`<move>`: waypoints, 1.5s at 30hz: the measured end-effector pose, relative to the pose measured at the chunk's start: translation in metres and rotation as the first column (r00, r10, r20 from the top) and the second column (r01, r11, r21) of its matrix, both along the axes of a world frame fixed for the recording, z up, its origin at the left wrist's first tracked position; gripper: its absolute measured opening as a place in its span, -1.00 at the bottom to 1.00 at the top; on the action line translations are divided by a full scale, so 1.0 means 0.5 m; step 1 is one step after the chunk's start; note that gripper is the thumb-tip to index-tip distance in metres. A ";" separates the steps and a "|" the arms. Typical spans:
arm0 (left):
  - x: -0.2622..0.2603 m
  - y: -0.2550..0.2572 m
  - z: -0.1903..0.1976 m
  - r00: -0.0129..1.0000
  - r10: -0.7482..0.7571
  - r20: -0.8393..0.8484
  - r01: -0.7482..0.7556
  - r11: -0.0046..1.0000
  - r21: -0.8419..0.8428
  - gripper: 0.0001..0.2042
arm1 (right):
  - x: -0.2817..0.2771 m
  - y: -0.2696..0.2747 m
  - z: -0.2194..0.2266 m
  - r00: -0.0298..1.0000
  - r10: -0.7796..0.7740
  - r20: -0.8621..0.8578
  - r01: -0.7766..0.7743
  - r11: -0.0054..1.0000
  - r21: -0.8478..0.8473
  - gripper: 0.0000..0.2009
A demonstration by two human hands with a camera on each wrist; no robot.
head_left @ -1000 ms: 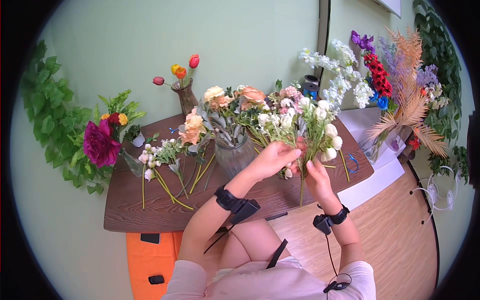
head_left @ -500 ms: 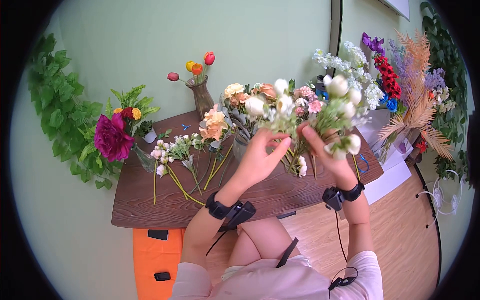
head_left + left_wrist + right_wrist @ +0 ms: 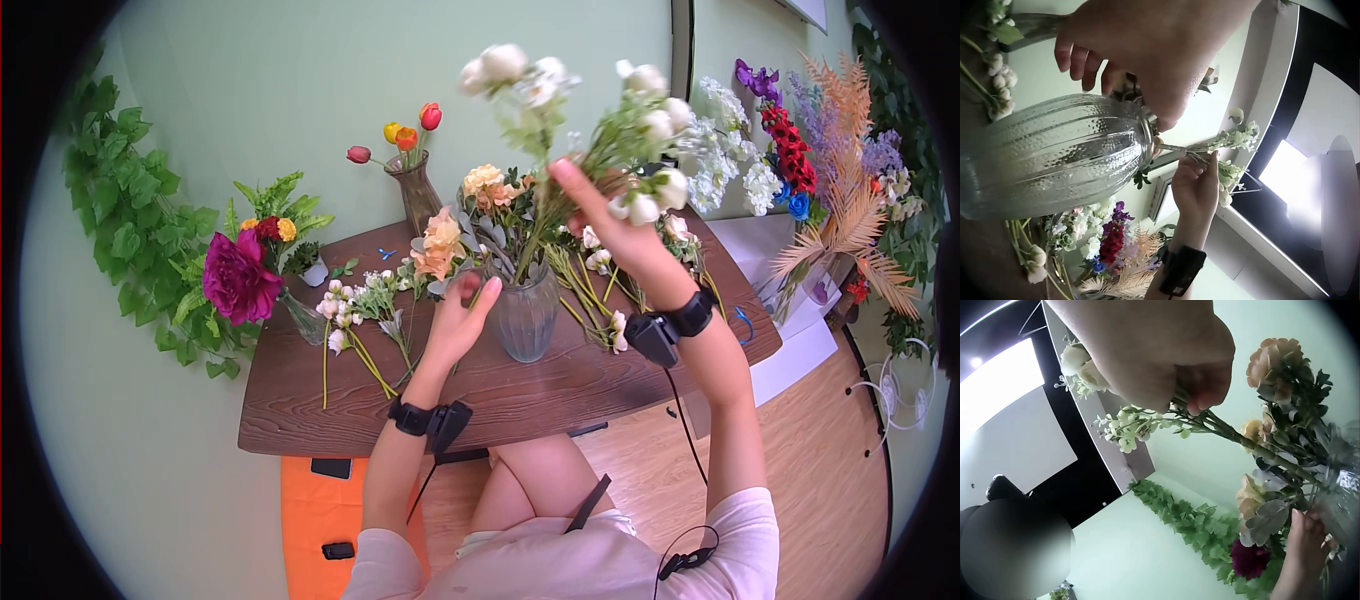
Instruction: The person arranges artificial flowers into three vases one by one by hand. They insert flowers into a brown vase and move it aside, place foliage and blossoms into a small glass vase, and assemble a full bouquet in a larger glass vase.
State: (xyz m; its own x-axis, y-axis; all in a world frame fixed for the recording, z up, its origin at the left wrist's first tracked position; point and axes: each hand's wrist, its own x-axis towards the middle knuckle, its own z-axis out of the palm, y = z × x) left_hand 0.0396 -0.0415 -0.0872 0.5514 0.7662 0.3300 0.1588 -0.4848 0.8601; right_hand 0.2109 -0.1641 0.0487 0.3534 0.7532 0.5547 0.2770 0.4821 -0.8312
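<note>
My right hand (image 3: 625,235) pinches the stems of an artificial white flower bunch (image 3: 640,130) raised above the ribbed glass vase (image 3: 527,315). In the right wrist view its green stem (image 3: 1260,450) slants down to the vase mouth, among grey-green leaves and peach flowers (image 3: 1275,362). Beside the vase, at its left, is my left hand (image 3: 460,320), thumb up and fingers loosely bent, close to a peach bloom (image 3: 437,245). The left wrist view has that hand (image 3: 1141,50) right by the vase rim (image 3: 1147,137).
White flower stems (image 3: 370,360) lie left of the vase, more (image 3: 610,320) at its right. Behind stands a brown vase (image 3: 415,190) with tulips. A magenta flower (image 3: 242,278) in a small glass vase is at the left; a tall colourful arrangement (image 3: 835,180) stands right.
My right hand has lifted the white flowers from in front of the vase to above it. My left hand has come away from them, down and left to the vase's side.
</note>
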 end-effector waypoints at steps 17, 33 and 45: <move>0.100 0.083 0.042 0.927 -0.170 0.334 0.302 0.866 -0.398 -0.67 | 0.003 0.043 -0.102 0.943 0.322 0.088 -0.284 0.912 -0.296 -0.71; 0.057 0.123 -0.007 0.364 -0.290 0.885 0.832 0.528 -0.169 -0.40 | 0.000 0.072 -0.194 0.924 -0.193 0.329 0.205 0.979 -0.001 -0.83; -0.017 0.117 -0.078 0.877 -0.258 -0.406 0.366 0.906 0.215 -0.52 | -0.006 0.084 -0.238 0.992 -0.125 -0.025 0.122 0.989 -0.079 -0.82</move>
State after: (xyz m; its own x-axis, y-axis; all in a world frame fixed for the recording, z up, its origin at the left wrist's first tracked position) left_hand 0.0311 0.0169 -0.1264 0.8668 0.4405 0.2338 0.2305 -0.7697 0.5953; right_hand 0.2080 -0.1222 -0.0701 0.4619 0.7431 0.4842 0.3050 0.3796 -0.8734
